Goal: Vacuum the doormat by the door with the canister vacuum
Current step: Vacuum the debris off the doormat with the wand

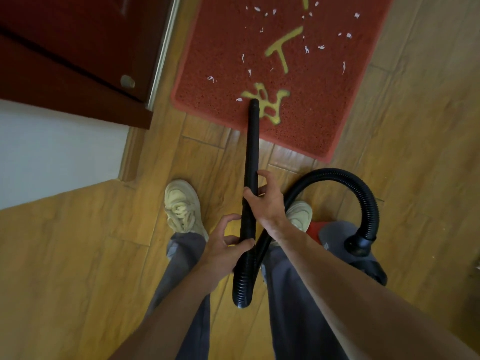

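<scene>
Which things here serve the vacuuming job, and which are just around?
Job: doormat, white scraps on it, black wand gripped by left hand and right hand, hose, canister vacuum.
Just there: door, shoes, wooden floor.

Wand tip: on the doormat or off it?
On it: the wand tip sits over the doormat near its front edge, by a white scrap. Whether it touches, cannot tell.

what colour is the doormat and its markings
Red doormat with yellow markings, clearest in the head view.
</scene>
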`<action>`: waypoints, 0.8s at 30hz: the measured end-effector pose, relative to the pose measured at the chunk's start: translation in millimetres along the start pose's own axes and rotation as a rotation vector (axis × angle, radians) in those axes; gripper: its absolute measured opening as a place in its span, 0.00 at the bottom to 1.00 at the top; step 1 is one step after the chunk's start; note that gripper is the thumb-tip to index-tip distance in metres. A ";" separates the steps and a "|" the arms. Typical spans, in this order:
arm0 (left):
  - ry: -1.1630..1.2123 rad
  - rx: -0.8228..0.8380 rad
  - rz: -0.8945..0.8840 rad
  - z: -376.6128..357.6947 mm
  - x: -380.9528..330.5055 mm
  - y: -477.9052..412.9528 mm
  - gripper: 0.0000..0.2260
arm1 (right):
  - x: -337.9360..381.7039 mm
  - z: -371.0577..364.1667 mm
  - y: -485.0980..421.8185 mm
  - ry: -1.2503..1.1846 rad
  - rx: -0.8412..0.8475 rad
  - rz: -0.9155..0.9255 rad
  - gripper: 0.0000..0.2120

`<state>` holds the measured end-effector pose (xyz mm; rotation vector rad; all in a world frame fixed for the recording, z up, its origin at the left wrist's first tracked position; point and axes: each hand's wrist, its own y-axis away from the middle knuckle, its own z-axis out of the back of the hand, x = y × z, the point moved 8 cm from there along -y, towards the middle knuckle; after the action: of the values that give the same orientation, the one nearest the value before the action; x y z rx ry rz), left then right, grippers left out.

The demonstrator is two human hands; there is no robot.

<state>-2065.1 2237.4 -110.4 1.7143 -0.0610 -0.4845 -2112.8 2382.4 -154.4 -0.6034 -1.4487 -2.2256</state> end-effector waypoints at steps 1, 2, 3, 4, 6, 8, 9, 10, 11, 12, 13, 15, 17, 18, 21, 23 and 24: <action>0.013 -0.002 0.001 -0.3 2.5 1.4 0.21 | -1.6 -1.8 1.2 0.008 0.007 -0.003 0.20; 0.023 -0.005 0.000 -0.3 5.0 2.5 0.21 | -2.4 -3.3 2.6 0.010 0.011 -0.003 0.20; 0.033 -0.008 0.001 0.1 7.7 3.1 0.21 | -3.1 -4.8 3.8 0.009 0.011 0.001 0.20; 0.043 -0.009 0.001 0.5 10.0 3.8 0.21 | -3.0 -6.0 5.3 0.007 0.011 0.008 0.20; 0.064 -0.011 0.003 1.7 13.9 5.3 0.22 | -3.1 -8.6 7.8 0.011 0.014 0.020 0.20; 0.081 -0.014 0.002 3.0 16.7 7.2 0.21 | -4.1 -11.5 9.8 0.017 0.018 0.020 0.20; 0.089 -0.015 0.001 3.6 17.9 8.1 0.21 | -4.5 -13.0 10.6 0.019 0.019 0.021 0.20; 0.099 -0.017 0.002 4.2 18.9 9.1 0.21 | -4.2 -14.1 11.6 0.021 0.020 0.026 0.20; 0.109 -0.018 0.003 4.9 20.1 9.9 0.21 | -4.4 -15.2 12.4 0.027 0.021 0.031 0.20; 0.117 -0.017 0.005 5.3 20.8 10.9 0.21 | -4.2 -16.2 13.3 0.033 0.025 0.034 0.20; 0.124 -0.014 0.008 5.3 21.2 12.1 0.22 | -4.6 -17.4 14.1 0.037 0.029 0.035 0.21; 0.128 -0.010 0.010 5.6 20.9 14.2 0.22 | -4.8 -19.5 15.7 0.036 0.029 0.040 0.21; 0.128 -0.015 0.004 6.9 18.9 15.7 0.22 | -4.0 -20.4 16.4 0.024 0.012 0.062 0.22; 0.125 -0.019 -0.001 7.6 17.2 16.3 0.22 | -3.0 -20.3 16.4 0.020 0.005 0.070 0.22; 0.113 -0.024 -0.011 9.7 13.9 16.2 0.22 | -1.3 -20.9 13.9 0.026 0.014 0.067 0.22; 0.123 -0.030 -0.012 10.9 12.7 15.2 0.22 | 0.8 -21.9 11.5 0.043 0.012 0.074 0.23; 0.129 -0.036 -0.017 11.6 11.3 14.6 0.22 | 3.1 -22.5 10.1 0.048 0.004 0.088 0.23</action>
<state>-2055.6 2220.2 -101.2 1.7079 0.0543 -0.3844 -2112.6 2357.6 -153.4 -0.5969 -1.3764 -2.1540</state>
